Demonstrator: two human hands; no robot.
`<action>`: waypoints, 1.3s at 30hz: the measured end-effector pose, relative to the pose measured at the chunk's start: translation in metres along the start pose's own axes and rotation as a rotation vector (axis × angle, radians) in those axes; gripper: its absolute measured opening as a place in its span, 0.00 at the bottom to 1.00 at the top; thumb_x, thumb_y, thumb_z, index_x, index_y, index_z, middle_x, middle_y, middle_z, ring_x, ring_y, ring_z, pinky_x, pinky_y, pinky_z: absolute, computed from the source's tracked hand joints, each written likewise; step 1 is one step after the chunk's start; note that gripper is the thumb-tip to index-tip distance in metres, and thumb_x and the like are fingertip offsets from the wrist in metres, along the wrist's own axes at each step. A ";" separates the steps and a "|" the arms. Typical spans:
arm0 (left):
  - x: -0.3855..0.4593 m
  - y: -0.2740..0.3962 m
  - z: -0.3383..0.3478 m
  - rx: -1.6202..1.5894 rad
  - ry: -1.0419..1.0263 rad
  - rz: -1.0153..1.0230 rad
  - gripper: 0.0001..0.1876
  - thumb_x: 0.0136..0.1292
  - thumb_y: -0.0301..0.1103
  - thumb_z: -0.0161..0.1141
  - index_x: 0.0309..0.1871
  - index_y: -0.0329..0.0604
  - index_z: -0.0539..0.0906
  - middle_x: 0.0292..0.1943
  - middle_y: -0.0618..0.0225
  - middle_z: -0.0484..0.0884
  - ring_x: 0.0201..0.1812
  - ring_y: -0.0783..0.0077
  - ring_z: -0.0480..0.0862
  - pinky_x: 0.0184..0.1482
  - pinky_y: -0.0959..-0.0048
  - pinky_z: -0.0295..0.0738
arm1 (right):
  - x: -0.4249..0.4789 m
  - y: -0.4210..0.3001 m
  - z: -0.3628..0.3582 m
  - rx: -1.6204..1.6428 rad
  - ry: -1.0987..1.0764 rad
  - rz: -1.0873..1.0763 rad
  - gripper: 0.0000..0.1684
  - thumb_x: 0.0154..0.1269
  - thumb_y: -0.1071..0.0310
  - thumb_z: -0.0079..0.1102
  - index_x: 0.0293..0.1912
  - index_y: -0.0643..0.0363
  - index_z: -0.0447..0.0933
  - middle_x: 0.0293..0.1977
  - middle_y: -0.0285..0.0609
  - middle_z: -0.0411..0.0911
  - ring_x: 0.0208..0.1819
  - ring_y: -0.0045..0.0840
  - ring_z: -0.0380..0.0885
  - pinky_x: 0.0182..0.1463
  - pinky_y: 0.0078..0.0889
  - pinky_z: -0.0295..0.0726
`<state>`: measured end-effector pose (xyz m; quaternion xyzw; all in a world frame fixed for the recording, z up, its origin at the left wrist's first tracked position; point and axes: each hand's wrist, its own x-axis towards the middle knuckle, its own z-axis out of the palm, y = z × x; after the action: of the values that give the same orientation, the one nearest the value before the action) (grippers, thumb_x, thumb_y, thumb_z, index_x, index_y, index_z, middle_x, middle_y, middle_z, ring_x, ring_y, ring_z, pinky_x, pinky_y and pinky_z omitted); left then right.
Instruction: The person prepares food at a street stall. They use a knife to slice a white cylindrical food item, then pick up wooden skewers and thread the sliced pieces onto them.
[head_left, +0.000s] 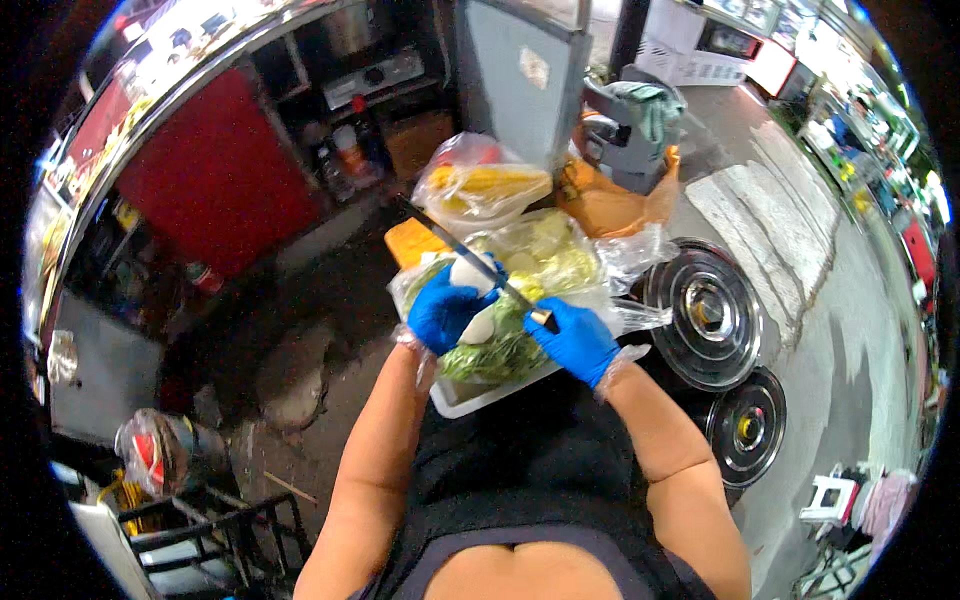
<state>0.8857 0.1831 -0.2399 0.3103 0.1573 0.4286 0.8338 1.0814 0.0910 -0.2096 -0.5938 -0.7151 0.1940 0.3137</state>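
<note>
My left hand (442, 311), in a blue glove, grips a smooth white piece of vegetable (469, 273); its exact kind I cannot tell. In my right hand (577, 339), also gloved in blue, is a long-bladed knife (454, 241) with a pale handle. Its blade slants up and left, crossing over the white piece; whether it touches is unclear. Beneath both hands lie leafy greens (487, 364) in a white tray (466, 406). A pale flat slice (478, 328) rests on them below my left fingers. Behind are pale yellow-green vegetables in clear plastic (555, 244).
Past the tray sit a yellow-orange object (415, 241) and a clear bag of yellow food (487, 184). An orange bag (611, 206) lies beyond to the right. Two round see-through lids (679, 337) (739, 450) are at my right. A black metal rack (217, 532) stands lower left.
</note>
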 end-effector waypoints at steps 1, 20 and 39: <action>-0.003 0.004 0.000 0.009 -0.034 -0.033 0.29 0.49 0.21 0.54 0.59 0.35 0.65 0.55 0.56 0.72 0.58 0.57 0.71 0.61 0.60 0.64 | 0.005 -0.003 -0.002 -0.022 -0.060 0.006 0.15 0.59 0.55 0.53 0.40 0.55 0.72 0.27 0.54 0.77 0.30 0.48 0.76 0.33 0.47 0.74; -0.026 0.006 -0.009 0.429 0.051 0.020 0.22 0.60 0.32 0.53 0.58 0.36 0.68 0.51 0.58 0.75 0.53 0.61 0.76 0.54 0.63 0.70 | 0.019 -0.007 0.004 -0.287 -0.236 -0.072 0.08 0.57 0.64 0.48 0.37 0.53 0.71 0.27 0.53 0.76 0.30 0.49 0.76 0.32 0.50 0.72; -0.024 0.005 -0.014 0.405 0.092 -0.035 0.28 0.51 0.21 0.58 0.59 0.35 0.68 0.51 0.60 0.76 0.52 0.60 0.76 0.55 0.62 0.70 | 0.022 0.015 0.023 -0.193 -0.232 -0.076 0.09 0.56 0.64 0.49 0.38 0.52 0.72 0.28 0.54 0.76 0.31 0.50 0.75 0.33 0.52 0.72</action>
<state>0.8610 0.1712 -0.2471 0.4490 0.2838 0.3871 0.7536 1.0742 0.1176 -0.2310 -0.5672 -0.7839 0.1797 0.1774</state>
